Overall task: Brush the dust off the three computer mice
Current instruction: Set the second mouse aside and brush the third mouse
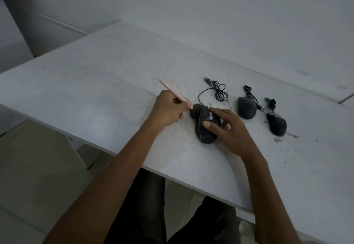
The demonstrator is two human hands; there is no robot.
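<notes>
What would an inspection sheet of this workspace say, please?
Surface: white table, dusty and speckled.
Job's things: nearest mouse, middle mouse, end mouse, all dark; pink-handled brush touching the nearest mouse.
Clutter: nothing seen.
Hands: left hand grips the brush; right hand rests on the nearest mouse, fingers fairly straight.
Cables: loose cable behind the nearest mouse; bundled cables at the others.
Surroundings: white wall, tiled floor.

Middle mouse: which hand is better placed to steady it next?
Right, probably: the right hand steadies the near mouse beside the middle mouse and carries no tool; the left hand grips the brush, farther off.
</notes>
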